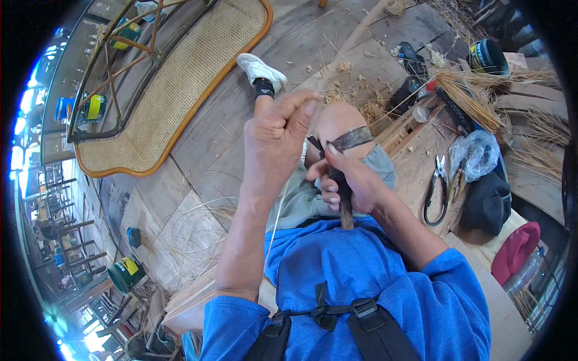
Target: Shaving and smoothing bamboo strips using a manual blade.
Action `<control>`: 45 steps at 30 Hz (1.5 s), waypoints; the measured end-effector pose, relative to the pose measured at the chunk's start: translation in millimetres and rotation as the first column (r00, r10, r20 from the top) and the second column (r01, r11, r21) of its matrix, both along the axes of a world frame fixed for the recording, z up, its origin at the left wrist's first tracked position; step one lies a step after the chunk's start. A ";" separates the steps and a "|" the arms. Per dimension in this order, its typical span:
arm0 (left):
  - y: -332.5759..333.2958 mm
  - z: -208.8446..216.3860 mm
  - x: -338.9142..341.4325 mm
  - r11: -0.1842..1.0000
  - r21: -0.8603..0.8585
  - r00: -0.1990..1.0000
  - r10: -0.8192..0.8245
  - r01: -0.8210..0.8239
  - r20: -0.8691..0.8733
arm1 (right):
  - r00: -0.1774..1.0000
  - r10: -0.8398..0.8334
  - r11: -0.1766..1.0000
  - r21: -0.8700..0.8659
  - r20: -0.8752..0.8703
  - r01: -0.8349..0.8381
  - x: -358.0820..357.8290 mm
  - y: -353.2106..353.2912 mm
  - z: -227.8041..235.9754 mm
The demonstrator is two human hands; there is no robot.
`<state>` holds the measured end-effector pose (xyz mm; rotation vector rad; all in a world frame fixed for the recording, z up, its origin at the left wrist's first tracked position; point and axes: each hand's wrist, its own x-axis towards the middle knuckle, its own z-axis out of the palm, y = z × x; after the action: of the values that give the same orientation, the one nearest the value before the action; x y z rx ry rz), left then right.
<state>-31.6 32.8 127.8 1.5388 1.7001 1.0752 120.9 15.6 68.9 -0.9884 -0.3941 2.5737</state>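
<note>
Raised in the middle, my left hand is closed, thumb and fingertips pressed together; whatever is between them is too small to make out. My right hand wraps round a dark wooden-handled tool, its butt toward my belly. The tool's working end lies by my bent knee and is mostly hidden. Around that knee runs a dark band. A thin pale cane strip hangs below my left hand across my lap, its upper part hidden behind the hand.
At the upper left stands furniture with a woven cane panel. Pale shavings and loose strips litter the floor. On my right lie pliers-like cutters, a plastic bag, a dark cap and cane bundles.
</note>
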 end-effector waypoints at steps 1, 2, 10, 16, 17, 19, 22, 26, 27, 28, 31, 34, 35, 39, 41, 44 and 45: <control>1.7 2.0 0.7 0.998 -0.050 0.998 -0.047 0.049 0.041 | 0.992 0.002 0.993 -0.115 -0.129 -0.017 -3.1 4.6 -2.2; -3.1 3.8 2.0 0.998 -0.044 0.998 -0.052 0.054 0.040 | 0.967 -0.009 0.973 -0.226 -0.256 -0.051 -5.2 8.2 -6.9; -62.1 -69.7 4.6 0.959 -0.092 0.960 -0.258 0.268 0.112 | 0.929 -0.365 0.882 0.341 0.060 0.325 9.0 45.3 -19.2; -67.5 -88.7 -14.7 0.782 -0.569 0.884 0.054 0.252 0.465 | 0.792 -0.584 0.761 0.458 0.178 0.459 49.1 71.3 -24.7; -71.9 -92.7 -15.1 0.773 -0.573 0.852 0.083 0.273 0.517 | 0.739 -0.647 0.708 0.508 0.186 0.491 58.3 79.0 -24.6; -69.3 -93.7 -13.1 0.708 -0.602 0.800 0.088 0.369 0.594 | 0.675 -0.712 0.643 0.563 0.191 0.519 83.4 97.6 -29.6; -60.8 -107.6 3.6 0.699 -0.601 0.732 0.161 0.389 0.662 | 0.634 -0.735 0.580 0.706 0.239 0.406 113.6 111.7 -43.8; -32.6 -127.1 39.5 0.846 -0.479 0.793 0.118 0.235 0.598 | 0.255 -0.616 0.528 0.631 0.745 -0.568 122.0 84.8 -64.4; -27.8 -127.5 45.1 0.845 -0.483 0.792 0.126 0.229 0.597 | 0.341 -0.571 0.470 0.637 0.747 -0.611 112.2 67.4 -60.9; -22.4 -126.0 51.6 0.858 -0.474 0.871 0.067 0.199 0.487 | 0.410 -0.521 0.414 0.642 0.749 -0.646 104.4 53.7 -56.0; -21.5 -123.3 56.5 0.887 -0.443 0.966 -0.008 0.126 0.259 | 0.371 -0.416 0.331 0.518 0.830 -0.789 82.1 34.1 -43.3; -37.2 -121.7 48.4 0.917 -0.383 0.994 -0.100 0.113 0.053 | 0.164 -0.365 0.363 0.302 0.916 -0.881 66.1 29.9 -47.8; -47.6 -120.8 42.0 0.928 -0.346 0.985 -0.166 0.139 -0.051 | 0.176 -0.371 0.360 0.316 0.912 -0.878 66.5 28.9 -47.9; -77.2 -114.9 24.3 0.823 -0.549 0.981 -0.190 0.144 -0.027 | 0.236 -0.383 0.400 0.391 0.893 -0.829 81.2 34.5 -53.5; -64.9 -115.4 32.0 0.886 -0.422 0.981 -0.179 0.191 0.069 | 0.245 -0.411 0.443 0.428 0.878 -0.788 88.4 40.0 -57.7; -28.1 -124.3 48.5 0.945 -0.277 0.982 -0.186 0.176 -0.012 | 0.244 -0.410 0.406 0.415 0.879 -0.814 71.9 34.6 -51.9; -19.6 -127.3 52.4 0.941 -0.284 0.981 -0.193 0.182 -0.008 | 0.247 -0.386 0.389 0.400 0.889 -0.830 65.5 31.0 -48.8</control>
<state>20.8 13.2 0.6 1.5059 1.6122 0.6789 186.4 46.7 20.1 -1.9069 -2.2257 0.9127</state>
